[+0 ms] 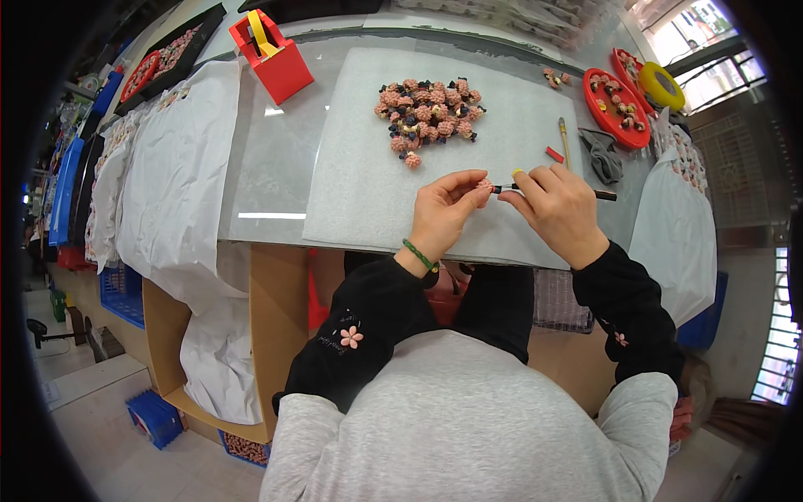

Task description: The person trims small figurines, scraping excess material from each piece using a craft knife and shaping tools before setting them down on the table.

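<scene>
My left hand (446, 209) pinches a small pink bobbly figurine (484, 185) between thumb and fingertips, above the front part of a white foam mat (351, 197). In my right hand (559, 205) is a thin black-handled paintbrush (606, 196). Its tip meets the figurine or lies right beside it; which of the two I cannot tell. A small yellow patch shows at a right fingertip. Farther back on the mat lies a pile of similar pink figurines (428, 110) with dark blue parts. Right of the pile are a pencil-like stick (565, 142) and a small red piece (554, 155).
Red round trays (617, 109) with figurines stand at the back right, near a yellow tape roll (661, 85) and a grey cloth (600, 156). At the back left is a red tape dispenser (280, 67). White plastic sheeting (180, 151) drapes over the left edge above a cardboard box (280, 326).
</scene>
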`<state>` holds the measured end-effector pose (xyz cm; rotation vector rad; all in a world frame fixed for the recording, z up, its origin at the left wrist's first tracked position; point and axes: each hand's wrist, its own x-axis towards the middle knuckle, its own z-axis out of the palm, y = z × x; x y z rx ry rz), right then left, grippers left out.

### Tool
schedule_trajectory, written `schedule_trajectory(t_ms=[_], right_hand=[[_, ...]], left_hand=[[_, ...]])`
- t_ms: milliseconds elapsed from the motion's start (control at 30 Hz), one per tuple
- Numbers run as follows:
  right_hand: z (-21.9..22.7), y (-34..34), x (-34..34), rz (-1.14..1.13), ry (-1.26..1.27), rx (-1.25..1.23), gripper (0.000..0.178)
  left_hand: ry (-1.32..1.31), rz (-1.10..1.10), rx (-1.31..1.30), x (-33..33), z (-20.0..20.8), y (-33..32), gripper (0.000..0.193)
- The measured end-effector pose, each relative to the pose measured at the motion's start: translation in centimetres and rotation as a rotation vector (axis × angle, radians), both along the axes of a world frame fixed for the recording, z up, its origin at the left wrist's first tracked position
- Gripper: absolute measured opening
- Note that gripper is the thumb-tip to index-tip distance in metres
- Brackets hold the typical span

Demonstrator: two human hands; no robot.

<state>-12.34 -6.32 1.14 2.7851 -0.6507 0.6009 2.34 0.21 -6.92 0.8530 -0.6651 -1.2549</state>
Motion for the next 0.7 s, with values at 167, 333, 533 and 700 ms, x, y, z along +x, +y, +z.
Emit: schedule_trajectory(t_ms=[167,333,533,700], right_hand=[[-0.13,0.02,0.01,0.006,0.018,-0.014,0.027],[-0.11,0.03,0.06,0.013,0.021,-0.025,0.027],[-0.23,0.11,0.04,0.015,0.018,-0.043,0.026],[-0.25,0.21,0.07,0.003,0.027,-0.061,0.025]], left_hand=[[-0.014,-0.012,0.011,0.03,0.02,0.00,0.025],[-0.015,-0.008,0.017,0.05,0.10,0.01,0.024],[-0.011,-0.010,0.015,0.05,0.01,-0.02,0.023],[-0.020,-0.005,0.013,0.08,0.00,-0.02,0.023]])
